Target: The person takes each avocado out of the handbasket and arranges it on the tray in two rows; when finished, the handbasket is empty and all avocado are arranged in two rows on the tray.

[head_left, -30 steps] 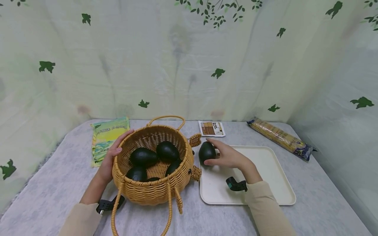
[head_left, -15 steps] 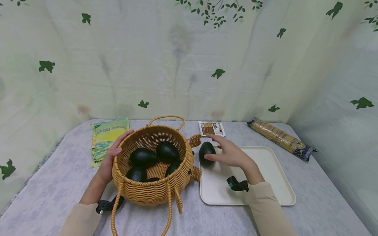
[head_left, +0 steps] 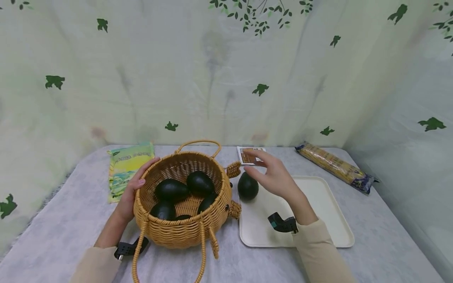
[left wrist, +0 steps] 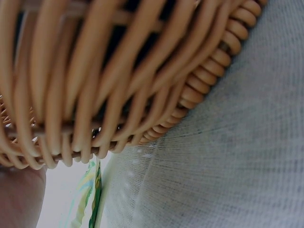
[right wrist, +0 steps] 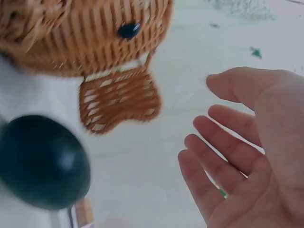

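While the wicker basket (head_left: 177, 235) was held at its left side by the left hand (head_left: 132, 190), with the thumb set on the rim and the fingers laid along the outer wall, the right hand (head_left: 274, 177) was poised over the far part of the white tray (head_left: 320, 212), its thumb and fingers spread apart and nothing grasped. A single dark avocado (head_left: 248, 186) was seated at the tray's far left corner, just beside the basket; in the right wrist view it was shown clear of the fingers. Five more avocados (head_left: 172, 190) were contained in the basket, some partly hidden by the near rim. A wicker flap (head_left: 233, 169) was borne on the basket's right side, near a small dark bead (head_left: 227, 207). A yellow-green packet (head_left: 124, 169) was placed behind the left hand, a small brown-and-white packet (head_left: 247, 160) was partly covered from view by the right fingers, and a long golden package (head_left: 334, 166) was laid obliquely beyond the tray. The grey tablecloth (head_left: 385, 239) was backed by a leaf-patterned curtain (head_left: 191, 78).
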Demonstrator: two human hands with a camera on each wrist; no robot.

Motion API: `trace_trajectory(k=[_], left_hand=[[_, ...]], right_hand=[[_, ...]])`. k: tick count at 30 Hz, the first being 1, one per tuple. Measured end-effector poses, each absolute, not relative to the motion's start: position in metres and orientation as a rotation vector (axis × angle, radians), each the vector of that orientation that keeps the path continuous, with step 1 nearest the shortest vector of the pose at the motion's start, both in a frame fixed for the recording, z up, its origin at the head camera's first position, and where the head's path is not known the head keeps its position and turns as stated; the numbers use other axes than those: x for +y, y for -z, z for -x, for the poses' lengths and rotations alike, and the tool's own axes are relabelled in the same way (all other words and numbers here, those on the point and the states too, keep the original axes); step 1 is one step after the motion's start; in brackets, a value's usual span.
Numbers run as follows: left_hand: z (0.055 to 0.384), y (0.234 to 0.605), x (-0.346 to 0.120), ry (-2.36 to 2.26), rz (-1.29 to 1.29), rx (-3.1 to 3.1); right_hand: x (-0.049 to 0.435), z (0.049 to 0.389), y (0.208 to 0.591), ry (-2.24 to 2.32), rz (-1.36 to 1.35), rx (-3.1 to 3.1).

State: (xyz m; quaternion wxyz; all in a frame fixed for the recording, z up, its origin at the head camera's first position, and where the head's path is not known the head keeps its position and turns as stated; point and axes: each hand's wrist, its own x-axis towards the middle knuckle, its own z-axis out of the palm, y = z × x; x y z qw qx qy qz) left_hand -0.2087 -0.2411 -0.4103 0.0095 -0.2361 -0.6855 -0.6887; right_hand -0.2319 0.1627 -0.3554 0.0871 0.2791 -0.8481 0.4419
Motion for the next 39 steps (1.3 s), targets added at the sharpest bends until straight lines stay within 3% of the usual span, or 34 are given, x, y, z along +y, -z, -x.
trace_trajectory(k=[19,39], left_hand=[[0.21,0.411,-0.241,2.15,0.757,-2.135],[0.207,0.411,-0.241,2.138,0.691,-2.184]], right_hand=[[0.105,0.24,0.31,-1.149,-1.241,-2.532],[0.041,0.263,0.302,-0.899,-1.484,-2.618]])
